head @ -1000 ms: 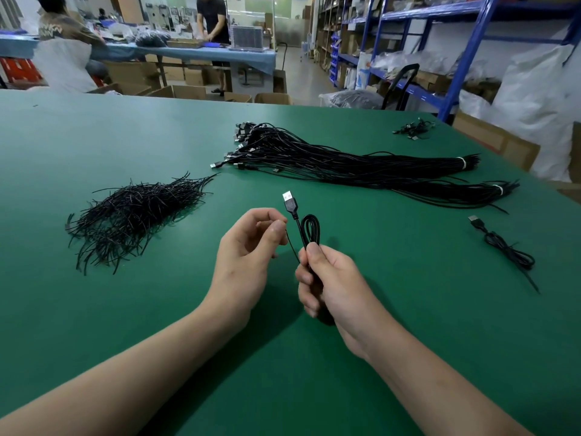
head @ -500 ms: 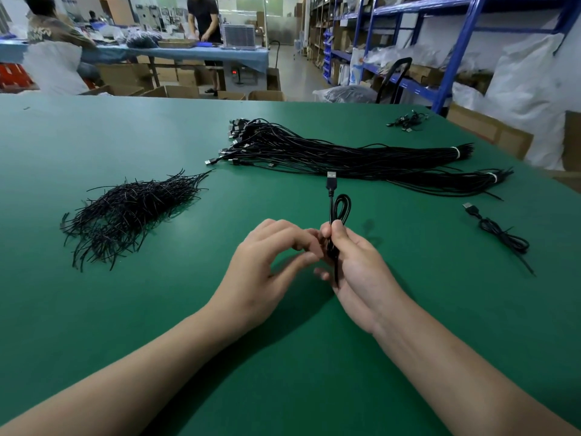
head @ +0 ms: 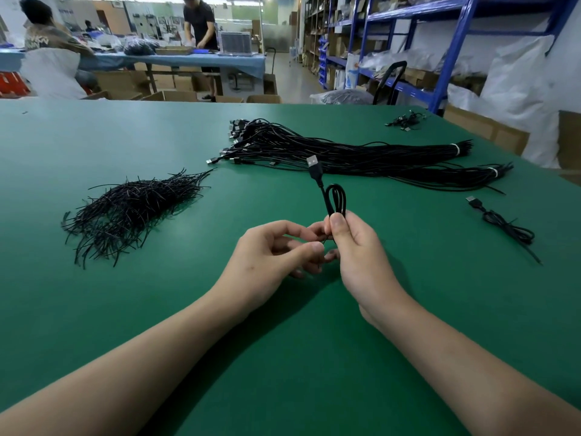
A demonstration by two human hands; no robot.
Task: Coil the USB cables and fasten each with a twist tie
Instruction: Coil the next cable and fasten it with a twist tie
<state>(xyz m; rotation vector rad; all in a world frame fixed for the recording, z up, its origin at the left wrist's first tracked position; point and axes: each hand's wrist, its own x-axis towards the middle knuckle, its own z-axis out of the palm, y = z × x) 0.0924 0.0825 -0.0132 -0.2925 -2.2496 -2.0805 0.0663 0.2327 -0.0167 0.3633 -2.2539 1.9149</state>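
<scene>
A loose pile of twist ties [head: 132, 212] lies on the left of the green table [head: 94, 309], well apart from the hands, and looks amply stocked. The left hand [head: 270, 256] is raised just beside the right, its fingers curled and its thumb and forefinger closed in toward the waist of the coil. Whether they pinch a tie there cannot be told, as anything so thin is lost among the fingers. The right hand [head: 355, 247] grips a small coiled cable [head: 335, 199] between thumb and fingers, held upright above the table, with its loop and plug [head: 312, 162] standing out above the thumb. So this cable looks coiled, and fastening it appears to be the step in hand.

Behind the hands, two long bundles of straight cables [head: 345, 152] stretch toward the right, each banded near its far end; these look like the stock not yet coiled, and they are many. To the right a single cable [head: 503, 225] lies gathered on the table, likely finished. A small heap [head: 405, 121] at the far right edge may be more done pieces. By this count the job seems barely begun
</scene>
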